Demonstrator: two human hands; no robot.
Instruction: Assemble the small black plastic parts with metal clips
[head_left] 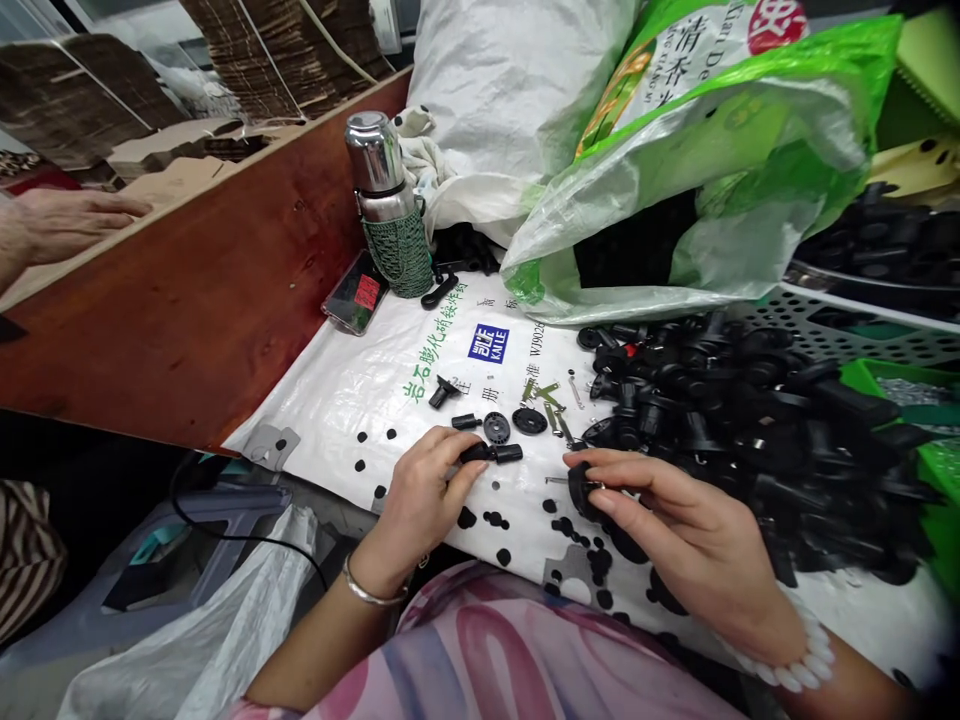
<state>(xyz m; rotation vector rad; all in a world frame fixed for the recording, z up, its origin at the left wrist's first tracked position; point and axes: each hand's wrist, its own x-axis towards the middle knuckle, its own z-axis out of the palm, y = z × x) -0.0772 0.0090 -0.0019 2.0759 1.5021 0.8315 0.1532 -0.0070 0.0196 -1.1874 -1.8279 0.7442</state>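
Note:
My left hand [426, 495] pinches a small black plastic part [475, 453] between thumb and fingers. Beside it lies a short black cylinder [509, 454], and I cannot tell whether the two are joined. Between the thumb and fingers of my right hand [686, 520] is a round black plastic part [581, 488], with a thin metal pin [556, 480] pointing left from it. Just beyond my hands, two black discs [496, 428] and another small cylinder [466, 422] rest on the white sheet. Flat brass-coloured strips [553, 408] are scattered nearby.
A large heap of black plastic parts [705, 430] covers the right side. Behind stand a thermos [386, 210], a phone [355, 292] and an open green-and-white bag [720, 190]. A wooden board [225, 250] borders the left; past it shows another person's hand [71, 225].

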